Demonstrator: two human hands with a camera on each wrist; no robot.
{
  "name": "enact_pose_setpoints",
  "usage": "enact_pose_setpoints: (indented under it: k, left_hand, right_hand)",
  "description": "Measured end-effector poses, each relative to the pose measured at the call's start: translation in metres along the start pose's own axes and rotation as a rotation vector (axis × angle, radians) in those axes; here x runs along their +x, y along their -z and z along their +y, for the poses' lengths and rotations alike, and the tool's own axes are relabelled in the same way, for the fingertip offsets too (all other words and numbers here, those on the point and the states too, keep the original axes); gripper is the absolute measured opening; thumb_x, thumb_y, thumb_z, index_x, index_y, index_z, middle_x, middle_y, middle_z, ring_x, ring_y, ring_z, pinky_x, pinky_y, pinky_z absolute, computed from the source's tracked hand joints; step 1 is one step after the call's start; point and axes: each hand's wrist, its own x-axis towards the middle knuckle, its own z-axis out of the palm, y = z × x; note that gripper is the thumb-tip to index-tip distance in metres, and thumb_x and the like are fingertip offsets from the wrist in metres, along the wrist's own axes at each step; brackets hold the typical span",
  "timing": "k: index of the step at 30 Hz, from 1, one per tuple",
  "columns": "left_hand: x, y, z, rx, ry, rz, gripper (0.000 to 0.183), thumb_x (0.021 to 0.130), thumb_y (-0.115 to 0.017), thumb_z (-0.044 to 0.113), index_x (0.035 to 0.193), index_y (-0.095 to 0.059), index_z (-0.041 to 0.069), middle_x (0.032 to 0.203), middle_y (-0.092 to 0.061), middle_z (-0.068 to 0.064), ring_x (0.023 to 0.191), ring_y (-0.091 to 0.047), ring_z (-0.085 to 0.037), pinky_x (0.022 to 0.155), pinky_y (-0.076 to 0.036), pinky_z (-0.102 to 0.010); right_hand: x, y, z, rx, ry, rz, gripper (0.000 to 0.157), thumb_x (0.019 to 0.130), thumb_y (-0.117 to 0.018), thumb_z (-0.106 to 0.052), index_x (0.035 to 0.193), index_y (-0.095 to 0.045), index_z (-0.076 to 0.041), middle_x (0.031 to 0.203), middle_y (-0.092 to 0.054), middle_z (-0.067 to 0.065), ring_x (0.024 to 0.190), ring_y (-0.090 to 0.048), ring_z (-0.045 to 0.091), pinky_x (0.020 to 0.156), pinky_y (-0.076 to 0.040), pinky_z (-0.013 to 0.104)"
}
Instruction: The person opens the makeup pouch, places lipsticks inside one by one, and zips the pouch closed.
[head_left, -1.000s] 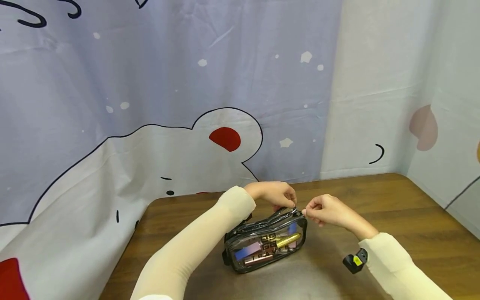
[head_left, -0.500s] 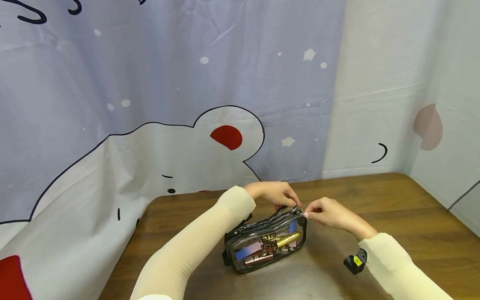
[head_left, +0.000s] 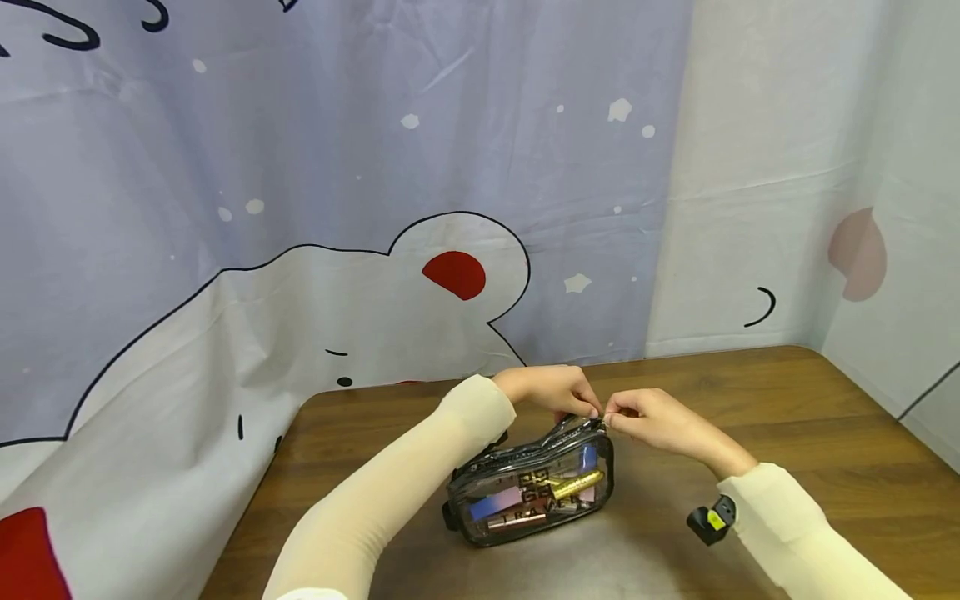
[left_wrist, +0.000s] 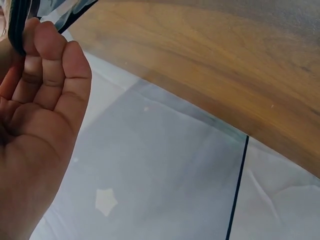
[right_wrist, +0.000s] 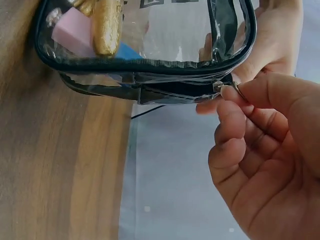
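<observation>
A clear pouch with black trim point(head_left: 542, 533) stands upright on the table, lettering printed on its front. Through its wall show a gold tube point(head_left: 579, 484), a pink-and-blue box point(head_left: 497, 502) and a rose-gold tube point(head_left: 517, 520). My left hand point(head_left: 553, 390) grips the pouch's top edge at the right end; the left wrist view catches its curled fingers point(left_wrist: 76, 65) against the black trim. At that same corner my right hand point(head_left: 660, 422) pinches the small metal zipper pull point(right_wrist: 240, 92) between thumb and forefinger. In the right wrist view, the zipper track beside the pull is partly parted.
Brown wooden table point(head_left: 750, 392) surrounds the pouch. Behind it hangs a printed curtain point(head_left: 585, 208), close to the far table edge. A black wrist camera point(head_left: 711, 522) sits on the right sleeve.
My right hand has moved slightly up and left, closer to the left hand. The pouch's right top corner has shifted a little; the left hand has hardly moved.
</observation>
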Motion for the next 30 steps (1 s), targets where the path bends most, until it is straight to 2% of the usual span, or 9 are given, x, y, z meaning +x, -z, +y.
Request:
enact_pose_setpoints:
  k: [4,10,14,16,19,23,25,27,30]
  left_hand:
    - [-0.0009,-0.0007,0.0005,0.008,-0.008,0.006,0.021,0.099,-0.054,0.013,0.105,-0.072,0.006,0.066,-0.057,0.006,0.051,-0.052,-0.011,0.055,-0.048,-0.021]
    - [-0.0017,0.0004,0.0032,-0.013,0.031,0.015,0.02,0.095,-0.06,0.013,0.11,-0.073,0.01,0.079,-0.071,0.002,0.047,-0.049,-0.005,0.056,-0.049,-0.024]
    - [-0.0002,-0.0006,0.0068,0.015,0.047,0.027,0.019,0.094,-0.062,0.014,0.108,-0.074,0.011,0.08,-0.072,0.004,0.047,-0.052,-0.009,0.057,-0.05,-0.024]
    - [-0.0001,-0.0011,0.0084,0.028,0.052,0.041,0.017,0.093,-0.063,0.014,0.104,-0.075,0.012,0.075,-0.07,0.005,0.048,-0.053,-0.011,0.056,-0.049,-0.021]
    - [0.0006,-0.0028,0.0097,0.062,0.038,0.054,0.014,0.094,-0.062,0.013,0.09,-0.075,0.012,0.064,-0.062,0.007,0.048,-0.052,-0.013,0.052,-0.045,-0.017]
    - [0.0012,-0.0055,0.0086,0.098,0.026,0.056,0.022,0.094,-0.059,0.011,0.074,-0.068,0.011,0.055,-0.052,0.007,0.046,-0.049,-0.009,0.05,-0.041,-0.016]
    - [0.0004,-0.0058,0.0075,0.105,0.047,0.064,0.02,0.095,-0.059,0.012,0.08,-0.072,0.012,0.057,-0.054,0.007,0.046,-0.048,-0.008,0.05,-0.042,-0.016]
    - [-0.0014,-0.0047,0.0064,0.102,0.083,0.075,0.017,0.095,-0.06,0.015,0.092,-0.076,0.014,0.064,-0.062,0.008,0.047,-0.051,-0.008,0.052,-0.044,-0.016]
    - [-0.0048,-0.0018,0.0049,0.096,0.118,0.081,0.02,0.096,-0.06,0.019,0.109,-0.074,0.016,0.077,-0.07,0.007,0.052,-0.057,-0.013,0.055,-0.047,-0.017]
  right_hand:
    - [0.0011,0.0,-0.0008,-0.01,0.039,0.009,0.011,0.092,-0.058,-0.01,0.082,-0.064,-0.012,0.071,-0.055,-0.007,0.064,-0.045,0.002,0.057,-0.04,0.022]
    - [-0.0011,0.0028,0.0008,0.069,-0.056,-0.001,0.01,0.091,-0.058,-0.012,0.083,-0.064,-0.011,0.062,-0.047,-0.006,0.053,-0.042,0.003,0.048,-0.036,0.022]
    - [-0.0014,0.0024,0.0017,0.112,-0.097,-0.001,0.01,0.09,-0.058,-0.012,0.084,-0.065,-0.009,0.061,-0.046,-0.006,0.052,-0.042,0.004,0.047,-0.035,0.021]
    - [-0.0014,0.0014,0.0015,0.103,-0.084,0.015,0.01,0.089,-0.057,-0.011,0.084,-0.065,-0.009,0.062,-0.047,-0.006,0.053,-0.042,0.003,0.048,-0.035,0.021]
    - [-0.001,-0.0013,-0.0006,0.058,-0.034,0.054,0.01,0.089,-0.058,-0.009,0.083,-0.065,-0.009,0.065,-0.052,-0.007,0.056,-0.043,0.002,0.051,-0.037,0.021]
    - [0.0003,-0.0044,-0.0048,0.018,0.033,0.07,0.01,0.089,-0.058,-0.008,0.083,-0.066,-0.01,0.071,-0.059,-0.005,0.061,-0.046,0.0,0.056,-0.04,0.02]
    - [0.0,-0.0033,-0.005,0.027,0.021,0.057,0.01,0.09,-0.058,-0.008,0.085,-0.066,-0.009,0.069,-0.058,-0.004,0.059,-0.046,0.0,0.054,-0.04,0.021]
    - [-0.0007,-0.0004,-0.0036,0.045,-0.008,0.04,0.01,0.091,-0.057,-0.008,0.087,-0.066,-0.007,0.067,-0.056,-0.004,0.056,-0.046,0.001,0.052,-0.041,0.021]
    - [-0.0011,0.0038,0.0,0.075,-0.05,0.015,0.01,0.093,-0.057,-0.009,0.089,-0.065,-0.004,0.064,-0.051,-0.004,0.052,-0.045,0.003,0.048,-0.04,0.022]
